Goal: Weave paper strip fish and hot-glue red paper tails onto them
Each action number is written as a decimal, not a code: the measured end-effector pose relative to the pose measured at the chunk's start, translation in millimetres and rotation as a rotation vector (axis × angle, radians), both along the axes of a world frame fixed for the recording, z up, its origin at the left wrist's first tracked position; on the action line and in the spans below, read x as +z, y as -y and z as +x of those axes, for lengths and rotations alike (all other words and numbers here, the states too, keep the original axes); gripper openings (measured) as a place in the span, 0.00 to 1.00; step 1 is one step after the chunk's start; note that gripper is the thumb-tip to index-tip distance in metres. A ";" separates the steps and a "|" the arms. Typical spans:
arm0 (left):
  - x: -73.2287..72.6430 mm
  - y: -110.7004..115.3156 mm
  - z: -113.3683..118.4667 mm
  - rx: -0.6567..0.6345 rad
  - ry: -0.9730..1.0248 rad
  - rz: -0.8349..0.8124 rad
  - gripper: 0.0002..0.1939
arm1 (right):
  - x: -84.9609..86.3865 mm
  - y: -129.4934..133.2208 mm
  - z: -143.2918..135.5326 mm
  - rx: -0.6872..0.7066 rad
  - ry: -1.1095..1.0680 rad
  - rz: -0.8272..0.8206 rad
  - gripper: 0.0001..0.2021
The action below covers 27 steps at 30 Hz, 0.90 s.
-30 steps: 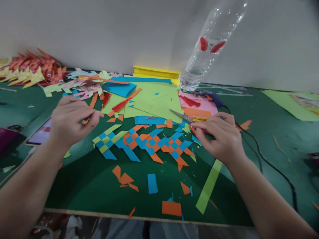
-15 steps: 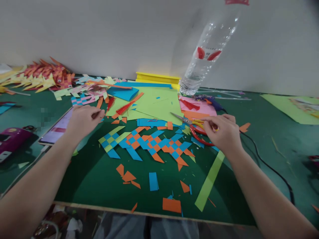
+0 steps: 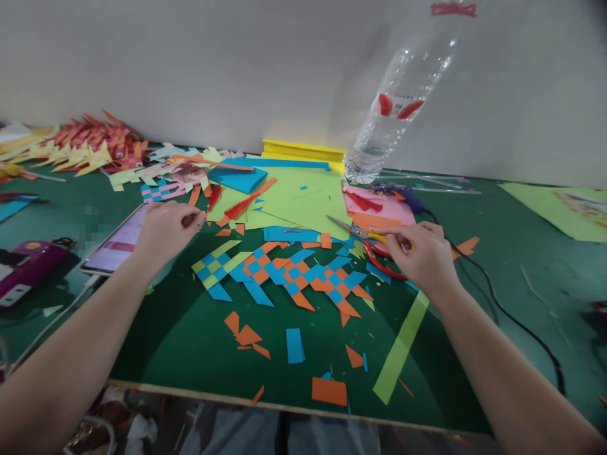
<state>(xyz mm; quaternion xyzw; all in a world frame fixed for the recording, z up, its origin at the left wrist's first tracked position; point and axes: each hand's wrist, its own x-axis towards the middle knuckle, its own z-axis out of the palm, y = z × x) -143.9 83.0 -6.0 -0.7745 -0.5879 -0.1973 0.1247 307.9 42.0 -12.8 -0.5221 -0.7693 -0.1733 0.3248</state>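
Observation:
My left hand (image 3: 171, 227) is curled closed at the upper right corner of a lit phone (image 3: 116, 245), and no object shows in its fingers. On the right, my right hand (image 3: 420, 256) is curled over the yellow handle of the scissors (image 3: 359, 233); the fingers hide whether they grip it. Their blades point left onto green paper. A red handle loop (image 3: 379, 260) shows below that hand. Between my hands lie woven paper fish shapes, one blue and green (image 3: 213, 268), others blue and orange (image 3: 296, 275).
A tilted clear bottle (image 3: 398, 107) stands by the wall. Green sheets (image 3: 303, 196), red tassels (image 3: 237, 207) and paper scraps cover the back. A green strip (image 3: 401, 351) lies at right, a blue-handled tool (image 3: 412, 200) with a black cable behind it. A purple device (image 3: 33, 268) sits far left.
The whole view has shifted slightly, so things appear a little further right and lower. Both hands keep their curled pose, and nothing on the table has been moved.

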 end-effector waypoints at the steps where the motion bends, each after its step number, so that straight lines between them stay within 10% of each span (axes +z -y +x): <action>1: 0.0 0.1 0.4 -0.003 0.002 -0.005 0.15 | -0.2 0.0 0.0 0.005 0.001 -0.006 0.09; 27: -4.9 -3.0 -0.1 -0.057 0.057 0.026 0.17 | -5.0 -14.3 18.8 -0.044 0.022 0.093 0.05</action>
